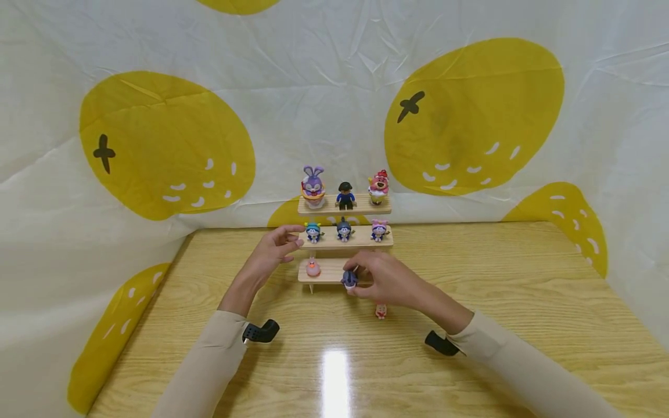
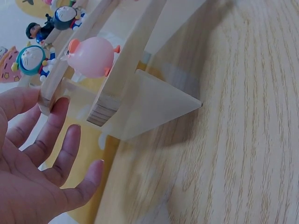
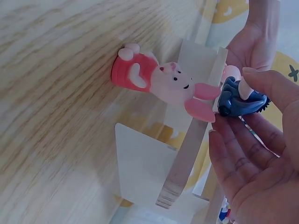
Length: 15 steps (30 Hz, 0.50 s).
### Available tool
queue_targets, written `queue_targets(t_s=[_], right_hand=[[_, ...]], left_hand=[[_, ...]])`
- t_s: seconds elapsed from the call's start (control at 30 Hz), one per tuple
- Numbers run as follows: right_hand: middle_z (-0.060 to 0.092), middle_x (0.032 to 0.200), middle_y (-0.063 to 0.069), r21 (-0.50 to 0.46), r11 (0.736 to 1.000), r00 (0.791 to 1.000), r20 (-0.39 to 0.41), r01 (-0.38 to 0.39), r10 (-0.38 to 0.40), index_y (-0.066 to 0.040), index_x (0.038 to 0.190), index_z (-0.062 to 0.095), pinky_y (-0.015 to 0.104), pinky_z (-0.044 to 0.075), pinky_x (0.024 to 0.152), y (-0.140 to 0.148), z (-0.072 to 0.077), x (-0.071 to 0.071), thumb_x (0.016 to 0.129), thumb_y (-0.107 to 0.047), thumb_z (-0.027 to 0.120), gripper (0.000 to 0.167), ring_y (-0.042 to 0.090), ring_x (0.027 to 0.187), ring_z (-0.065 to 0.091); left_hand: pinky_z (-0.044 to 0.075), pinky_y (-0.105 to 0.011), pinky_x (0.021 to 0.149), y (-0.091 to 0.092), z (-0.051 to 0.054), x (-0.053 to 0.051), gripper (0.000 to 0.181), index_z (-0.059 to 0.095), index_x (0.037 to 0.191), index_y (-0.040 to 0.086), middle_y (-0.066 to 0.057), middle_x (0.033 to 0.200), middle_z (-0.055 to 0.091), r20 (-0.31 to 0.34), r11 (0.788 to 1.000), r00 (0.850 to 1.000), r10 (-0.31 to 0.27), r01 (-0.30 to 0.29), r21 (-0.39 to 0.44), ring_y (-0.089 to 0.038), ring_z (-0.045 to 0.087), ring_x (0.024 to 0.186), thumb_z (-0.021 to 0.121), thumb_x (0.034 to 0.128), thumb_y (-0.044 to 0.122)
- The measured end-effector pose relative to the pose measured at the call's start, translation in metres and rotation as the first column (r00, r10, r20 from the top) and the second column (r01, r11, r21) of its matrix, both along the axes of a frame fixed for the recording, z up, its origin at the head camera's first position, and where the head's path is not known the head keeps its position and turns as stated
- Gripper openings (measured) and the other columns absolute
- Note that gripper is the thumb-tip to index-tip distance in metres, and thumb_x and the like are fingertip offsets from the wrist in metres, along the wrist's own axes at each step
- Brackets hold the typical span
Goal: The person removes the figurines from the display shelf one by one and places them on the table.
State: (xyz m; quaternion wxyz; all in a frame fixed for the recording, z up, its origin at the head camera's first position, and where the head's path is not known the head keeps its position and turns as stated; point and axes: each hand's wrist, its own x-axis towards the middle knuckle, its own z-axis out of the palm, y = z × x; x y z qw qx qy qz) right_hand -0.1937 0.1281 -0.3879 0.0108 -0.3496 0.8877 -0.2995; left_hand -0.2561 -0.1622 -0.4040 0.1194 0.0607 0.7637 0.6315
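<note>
My left hand (image 1: 266, 251) is at the left end of the wooden display shelf (image 1: 345, 245). In the left wrist view its fingertips pinch the end of the middle board, while the other fingers spread below. My right hand (image 1: 389, 277) holds a small dark blue figurine (image 1: 349, 280) between thumb and fingers, at the front of the lowest board. The right wrist view shows this dark blue figurine (image 3: 240, 100) with a pale muzzle-like part. Just below that hand, a pink pig figurine (image 3: 163, 81) in red stands on the table. A round pink figurine (image 2: 93, 57) sits on the lowest board's left.
On the top board stand a purple rabbit figurine (image 1: 313, 188), a toy person in blue (image 1: 345, 197) and a pink-red bear figurine (image 1: 378, 188). Three small blue-and-white figurines line the middle board. A patterned cloth (image 1: 313, 87) hangs behind the wooden table (image 1: 292, 348).
</note>
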Motion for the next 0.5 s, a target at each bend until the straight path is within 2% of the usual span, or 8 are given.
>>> queue_targets(t_s=[0.2,0.37,0.5], right_hand=[[0.07,0.112,0.004,0.003,1.0,1.0,0.02,-0.012,0.012,-0.008,0.12,0.068,0.034,0.058,0.085,0.001,-0.0006,0.0012,0.087,-0.021,0.082,0.039,0.019,0.099,0.073],[0.07,0.113,0.001,0.035,0.999,1.0,0.004,-0.021,0.021,-0.01,0.12,0.068,0.033,0.057,0.087,0.0002,0.0007,0.0035,0.087,-0.024,0.082,0.039,0.019,0.101,0.072],[0.07,0.112,-0.002,0.06,0.998,1.0,-0.004,-0.016,0.016,-0.013,0.12,0.068,0.034,0.056,0.088,-0.0014,0.0024,0.007,0.087,-0.028,0.083,0.039,0.018,0.102,0.071]], left_hand=[[0.041,-0.059,0.106,0.0003,0.0003,0.0005,0.04,0.059,0.14,0.016,-0.007,0.12,0.058,-0.002,1.0,1.0,0.0,0.0,0.004,-0.03,0.054,0.119,0.065,0.1014,0.024],[0.04,-0.06,0.106,-0.0001,-0.0002,0.0006,0.04,0.058,0.14,0.015,-0.007,0.119,0.058,-0.003,1.0,1.0,-0.006,0.007,0.015,-0.038,0.05,0.126,0.065,0.1015,0.024],[0.04,-0.06,0.106,0.0007,0.0009,0.0016,0.04,0.058,0.14,0.016,-0.007,0.12,0.058,0.002,1.0,1.0,-0.007,0.007,0.02,-0.036,0.051,0.125,0.065,0.1013,0.024]])
